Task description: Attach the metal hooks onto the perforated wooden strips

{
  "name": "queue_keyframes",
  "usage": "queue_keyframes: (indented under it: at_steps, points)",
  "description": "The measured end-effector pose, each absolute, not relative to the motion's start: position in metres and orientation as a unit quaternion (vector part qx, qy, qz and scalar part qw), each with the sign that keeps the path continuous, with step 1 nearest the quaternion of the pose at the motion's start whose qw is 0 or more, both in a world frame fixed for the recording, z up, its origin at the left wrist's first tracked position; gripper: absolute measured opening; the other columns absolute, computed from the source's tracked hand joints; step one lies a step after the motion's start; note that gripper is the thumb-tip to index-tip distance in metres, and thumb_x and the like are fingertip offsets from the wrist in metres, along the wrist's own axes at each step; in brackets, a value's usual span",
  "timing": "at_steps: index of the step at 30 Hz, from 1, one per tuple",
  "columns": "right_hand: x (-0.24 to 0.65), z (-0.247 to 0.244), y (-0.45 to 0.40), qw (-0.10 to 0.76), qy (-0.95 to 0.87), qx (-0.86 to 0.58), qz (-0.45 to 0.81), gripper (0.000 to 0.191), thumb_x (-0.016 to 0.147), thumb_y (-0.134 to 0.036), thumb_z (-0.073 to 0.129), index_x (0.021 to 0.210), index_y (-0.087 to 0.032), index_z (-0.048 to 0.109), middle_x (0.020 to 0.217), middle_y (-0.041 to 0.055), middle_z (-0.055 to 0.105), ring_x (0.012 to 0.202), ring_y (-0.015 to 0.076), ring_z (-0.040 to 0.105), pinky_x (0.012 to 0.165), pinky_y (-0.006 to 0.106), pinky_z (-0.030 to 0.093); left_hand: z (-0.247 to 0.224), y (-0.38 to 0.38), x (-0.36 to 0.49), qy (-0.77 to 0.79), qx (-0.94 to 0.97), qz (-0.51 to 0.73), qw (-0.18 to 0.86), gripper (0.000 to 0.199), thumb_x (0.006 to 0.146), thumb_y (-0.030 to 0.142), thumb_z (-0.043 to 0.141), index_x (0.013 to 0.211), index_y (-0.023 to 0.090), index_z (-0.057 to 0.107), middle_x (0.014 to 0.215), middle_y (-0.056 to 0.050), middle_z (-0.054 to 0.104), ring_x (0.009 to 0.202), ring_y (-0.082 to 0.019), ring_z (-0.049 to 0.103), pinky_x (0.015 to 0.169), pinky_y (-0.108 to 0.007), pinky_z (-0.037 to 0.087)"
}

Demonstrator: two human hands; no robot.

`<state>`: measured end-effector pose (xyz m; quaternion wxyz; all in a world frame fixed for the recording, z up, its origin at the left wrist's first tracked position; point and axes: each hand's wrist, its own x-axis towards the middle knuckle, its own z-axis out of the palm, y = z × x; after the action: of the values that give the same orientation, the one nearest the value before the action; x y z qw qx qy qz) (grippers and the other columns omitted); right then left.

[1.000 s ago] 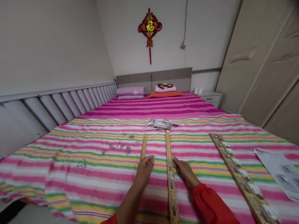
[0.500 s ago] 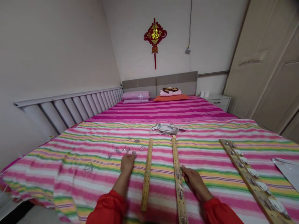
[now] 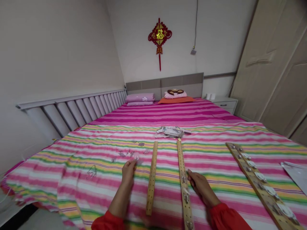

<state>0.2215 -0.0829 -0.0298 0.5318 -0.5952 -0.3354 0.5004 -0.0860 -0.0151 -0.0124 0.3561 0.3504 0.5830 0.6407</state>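
Observation:
Thumb and fingers of my left hand [image 3: 129,171] are pinched on a small clear plastic piece [image 3: 136,158], beside several small clear and metal pieces [image 3: 122,154] on the striped sheet [image 3: 100,198]. A bare perforated wooden strip [image 3: 152,179] lies just right of that hand. Farther right, a second perforated strip [image 3: 181,163] carries several small metal fittings [image 3: 185,198]. My right hand [image 3: 200,184] is at its right edge, fingers closed together; whether they hold anything is hidden.
A wider wooden board [image 3: 247,172] with metal parts and white discs lies at the right, beside a clear plastic sheet [image 3: 295,175]. Clear packets [image 3: 171,131] sit beyond the strips. A thin wire tangle [image 3: 91,172] lies left. A white radiator [image 3: 72,111] lines the left wall.
My left hand has moved slightly left and back toward me, and the clear piece in its fingers now shows more fully. My right hand has stayed nearly still.

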Motion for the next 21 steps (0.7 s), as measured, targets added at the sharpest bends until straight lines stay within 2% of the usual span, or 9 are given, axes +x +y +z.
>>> queue_keyframes:
  at_steps: [4, 7, 11, 16, 19, 21]
  points:
    - [0.221, -0.032, -0.084, 0.540, -0.334, -0.590, 0.499, 0.049, 0.060, -0.065, 0.062, 0.050, -0.020, 0.049, 0.035, -0.0097, 0.033, 0.031, 0.0040, 0.020, 0.035, 0.022, 0.010, -0.004, -0.030, -0.083, 0.508, 0.269, 0.662, 0.481, 0.003, 0.071, 0.015, 0.063, 0.070, 0.014, 0.061, 0.074, -0.006, 0.071, 0.074, -0.016, 0.069, 0.066, -0.024, 0.054]
    - [0.220, -0.032, -0.085, 0.544, -0.336, -0.585, 0.499, 0.049, 0.059, -0.065, 0.064, 0.049, -0.020, 0.048, 0.034, -0.0099, 0.032, 0.032, 0.0041, 0.020, 0.036, 0.022, 0.010, 0.005, -0.037, -0.080, 0.426, 0.195, 0.670, 0.576, 0.007, 0.074, 0.006, 0.060, 0.072, 0.012, 0.061, 0.079, -0.010, 0.073, 0.078, -0.017, 0.071, 0.070, -0.025, 0.056]
    - [0.219, -0.030, -0.086, 0.550, -0.343, -0.585, 0.487, 0.051, 0.056, -0.066, 0.065, 0.045, -0.021, 0.045, 0.032, -0.0099, 0.030, 0.031, 0.0043, 0.020, 0.036, 0.023, 0.010, 0.009, -0.042, -0.082, 0.389, 0.149, 0.660, 0.625, 0.013, 0.077, 0.001, 0.053, 0.072, 0.010, 0.060, 0.075, -0.011, 0.073, 0.078, -0.020, 0.071, 0.073, -0.029, 0.059]
    - [0.221, -0.024, -0.088, 0.542, -0.352, -0.581, 0.495, 0.049, 0.057, -0.066, 0.064, 0.045, -0.022, 0.045, 0.032, -0.0105, 0.029, 0.031, 0.0048, 0.018, 0.036, 0.024, 0.009, 0.006, -0.049, -0.090, 0.341, 0.086, 0.644, 0.679, 0.016, 0.080, 0.002, 0.047, 0.078, 0.009, 0.061, 0.079, -0.012, 0.072, 0.082, -0.020, 0.071, 0.072, -0.029, 0.059]
    - [0.219, -0.016, -0.086, 0.554, -0.394, -0.578, 0.451, 0.048, 0.059, -0.061, 0.064, 0.043, -0.023, 0.040, 0.035, -0.0091, 0.031, 0.034, 0.0062, 0.024, 0.037, 0.023, 0.016, 0.005, -0.055, -0.091, 0.304, 0.076, 0.641, 0.701, 0.017, 0.080, 0.003, 0.046, 0.079, 0.008, 0.062, 0.083, -0.013, 0.072, 0.089, -0.022, 0.070, 0.076, -0.032, 0.059]
    - [0.211, -0.004, -0.085, 0.557, -0.450, -0.556, 0.423, 0.043, 0.059, -0.055, 0.067, 0.046, -0.021, 0.044, 0.039, -0.0069, 0.038, 0.039, 0.0083, 0.033, 0.041, 0.024, 0.024, 0.005, -0.058, -0.090, 0.287, 0.074, 0.638, 0.711, 0.017, 0.080, 0.003, 0.046, 0.077, 0.008, 0.062, 0.088, -0.015, 0.071, 0.095, -0.024, 0.068, 0.079, -0.033, 0.059]
